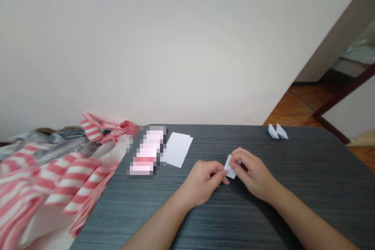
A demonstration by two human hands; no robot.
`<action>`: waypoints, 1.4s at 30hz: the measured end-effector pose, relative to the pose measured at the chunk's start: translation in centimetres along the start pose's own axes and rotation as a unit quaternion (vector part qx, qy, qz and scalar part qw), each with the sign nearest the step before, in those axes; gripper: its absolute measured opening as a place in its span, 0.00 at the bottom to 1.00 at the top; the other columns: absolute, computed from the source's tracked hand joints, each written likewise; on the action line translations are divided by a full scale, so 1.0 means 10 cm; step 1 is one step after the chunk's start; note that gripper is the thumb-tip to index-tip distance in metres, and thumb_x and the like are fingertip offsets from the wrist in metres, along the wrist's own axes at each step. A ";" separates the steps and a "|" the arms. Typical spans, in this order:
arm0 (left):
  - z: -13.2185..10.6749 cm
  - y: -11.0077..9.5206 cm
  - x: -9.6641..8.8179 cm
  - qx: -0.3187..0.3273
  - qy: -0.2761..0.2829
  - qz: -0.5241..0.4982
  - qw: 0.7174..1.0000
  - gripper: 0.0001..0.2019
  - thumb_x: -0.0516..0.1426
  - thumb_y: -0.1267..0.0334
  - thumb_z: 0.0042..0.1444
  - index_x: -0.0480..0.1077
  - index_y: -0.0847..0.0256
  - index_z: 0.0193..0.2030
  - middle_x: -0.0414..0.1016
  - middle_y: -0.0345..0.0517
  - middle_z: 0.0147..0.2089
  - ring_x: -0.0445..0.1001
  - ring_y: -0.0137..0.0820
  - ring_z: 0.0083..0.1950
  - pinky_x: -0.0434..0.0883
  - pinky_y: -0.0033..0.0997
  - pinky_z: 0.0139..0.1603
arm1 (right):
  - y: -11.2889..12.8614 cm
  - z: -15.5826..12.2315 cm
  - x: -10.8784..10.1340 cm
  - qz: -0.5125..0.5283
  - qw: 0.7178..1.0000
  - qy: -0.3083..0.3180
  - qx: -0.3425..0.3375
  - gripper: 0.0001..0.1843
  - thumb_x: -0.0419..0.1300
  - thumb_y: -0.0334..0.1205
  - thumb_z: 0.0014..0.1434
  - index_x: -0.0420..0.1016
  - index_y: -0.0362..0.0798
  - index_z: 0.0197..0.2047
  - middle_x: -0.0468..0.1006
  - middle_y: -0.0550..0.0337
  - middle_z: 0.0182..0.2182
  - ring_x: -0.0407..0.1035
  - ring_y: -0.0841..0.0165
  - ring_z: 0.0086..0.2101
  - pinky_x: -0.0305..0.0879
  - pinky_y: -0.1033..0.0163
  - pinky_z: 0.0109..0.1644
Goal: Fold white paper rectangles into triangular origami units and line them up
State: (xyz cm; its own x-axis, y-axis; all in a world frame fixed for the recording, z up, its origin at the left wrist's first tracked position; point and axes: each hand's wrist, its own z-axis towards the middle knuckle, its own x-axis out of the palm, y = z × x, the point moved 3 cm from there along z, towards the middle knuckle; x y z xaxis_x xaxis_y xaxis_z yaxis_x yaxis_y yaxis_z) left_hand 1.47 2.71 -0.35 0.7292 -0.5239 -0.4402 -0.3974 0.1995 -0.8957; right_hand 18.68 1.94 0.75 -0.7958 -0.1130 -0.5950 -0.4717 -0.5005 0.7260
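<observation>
Between my hands, just above the dark table [140, 211], is a small folded piece of white paper [230, 170]. My left hand [205, 183] pinches its lower left edge between thumb and fingers. My right hand [254, 172] grips its upper right side, with the fingertips covering part of it. Two small folded white paper pieces [277, 131] with pointed ends stand side by side near the table's far right edge. Left of my hands lies a short stack of flat white paper sheets [177, 149].
A blurred-out pinkish rectangular object [148, 150] lies beside the sheets at the table's left. Red-and-white striped cloth [67, 175] is heaped off the left edge. A pale wall [187, 47] rises behind the table, and wooden floor [290, 105] shows at the right.
</observation>
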 end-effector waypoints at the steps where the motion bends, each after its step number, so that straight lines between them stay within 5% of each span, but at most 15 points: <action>1: 0.00 0.00 0.00 0.002 0.000 -0.002 1.000 0.18 0.51 0.57 0.65 0.79 0.62 0.33 0.75 0.42 0.24 0.68 0.26 0.25 0.61 0.23 0.27 | 0.00 0.00 0.00 -0.001 1.000 0.000 -0.001 0.08 0.53 0.30 0.65 0.66 0.49 0.34 0.70 0.60 0.33 0.67 0.67 0.34 0.62 0.63 0.39; 6: -0.01 -0.01 0.00 -0.005 -0.009 -0.032 0.999 0.17 0.51 0.58 0.65 0.78 0.63 0.32 0.76 0.43 0.26 0.69 0.25 0.25 0.62 0.22 0.27 | -0.05 -0.05 0.00 0.001 1.000 -0.003 0.022 0.03 0.56 0.33 0.65 0.68 0.50 0.41 0.72 0.58 0.35 0.68 0.67 0.33 0.64 0.63 0.38; 10: -0.01 -0.02 -0.01 -0.015 -0.026 -0.044 0.999 0.16 0.52 0.60 0.64 0.77 0.64 0.32 0.74 0.41 0.24 0.68 0.25 0.24 0.62 0.21 0.26 | -0.15 -0.10 0.06 0.085 0.992 -0.015 0.089 0.23 0.60 0.35 0.61 0.61 0.53 0.58 0.72 0.57 0.41 0.70 0.67 0.34 0.67 0.63 0.37; 13: -0.01 -0.03 -0.02 -0.016 -0.028 -0.045 0.998 0.15 0.52 0.60 0.63 0.77 0.63 0.32 0.72 0.40 0.23 0.67 0.24 0.23 0.61 0.21 0.26 | -0.17 -0.09 0.12 0.169 0.979 -0.005 0.116 0.29 0.61 0.34 0.59 0.55 0.53 0.61 0.71 0.59 0.40 0.71 0.68 0.35 0.69 0.62 0.39; 20: -0.01 -0.04 -0.02 -0.014 -0.024 -0.060 0.998 0.15 0.52 0.61 0.63 0.77 0.64 0.32 0.75 0.41 0.25 0.68 0.25 0.24 0.63 0.22 0.26 | -0.20 -0.05 0.12 0.257 0.948 0.025 0.188 0.16 0.63 0.37 0.57 0.64 0.49 0.47 0.74 0.62 0.36 0.71 0.69 0.34 0.67 0.65 0.39; 25: -0.01 -0.06 -0.03 -0.010 -0.017 -0.060 0.998 0.15 0.52 0.62 0.63 0.77 0.64 0.32 0.73 0.41 0.23 0.67 0.24 0.24 0.62 0.21 0.27 | -0.22 -0.06 0.09 0.214 0.947 0.077 0.228 0.06 0.63 0.38 0.58 0.70 0.45 0.34 0.71 0.66 0.25 0.64 0.73 0.25 0.59 0.68 0.29; 42: -0.01 -0.02 0.00 -0.028 -0.018 -0.069 0.997 0.14 0.53 0.60 0.63 0.76 0.65 0.32 0.76 0.43 0.26 0.67 0.25 0.24 0.62 0.21 0.26 | -0.17 -0.05 0.07 0.179 0.956 0.082 0.216 0.07 0.58 0.39 0.62 0.71 0.46 0.33 0.69 0.66 0.23 0.62 0.72 0.24 0.58 0.68 0.29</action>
State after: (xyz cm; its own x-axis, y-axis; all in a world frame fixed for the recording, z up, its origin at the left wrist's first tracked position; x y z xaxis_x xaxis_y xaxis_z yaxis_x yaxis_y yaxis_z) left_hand 1.48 2.61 -0.15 0.7988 -0.5122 -0.3155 -0.3217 0.0795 -0.9435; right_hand 19.11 2.30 -1.02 -0.8817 -0.3616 -0.3030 -0.3221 -0.0077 0.9467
